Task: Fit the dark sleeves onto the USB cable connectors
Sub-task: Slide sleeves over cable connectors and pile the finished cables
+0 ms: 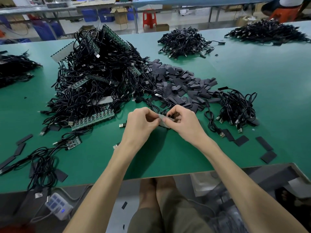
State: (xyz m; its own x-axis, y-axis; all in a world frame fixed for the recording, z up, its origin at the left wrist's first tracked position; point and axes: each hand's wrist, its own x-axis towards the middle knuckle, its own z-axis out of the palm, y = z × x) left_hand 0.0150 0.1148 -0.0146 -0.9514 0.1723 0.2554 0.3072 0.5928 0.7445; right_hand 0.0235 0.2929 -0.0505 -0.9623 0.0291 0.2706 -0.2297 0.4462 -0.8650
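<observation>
Over the green table (168, 158) my left hand (142, 121) and my right hand (182, 122) meet, fingers curled. Both pinch a small grey strip-like piece (165, 118) between them, with a dark edge showing beneath; its black cable runs back toward the pile. What lies inside the fingers is hidden. A heap of flat dark sleeves (181, 83) lies just beyond my hands. A big tangle of black USB cables with green circuit boards (99, 78) rises at the left. A loose USB connector (122, 125) lies beside my left hand.
A smaller bundle of cables (235, 108) sits right of my hands, with loose sleeves (265, 148) near the front right edge. More cable piles (183, 42) lie farther back and at the far left. A white power strip (58, 206) hangs below the table's front edge.
</observation>
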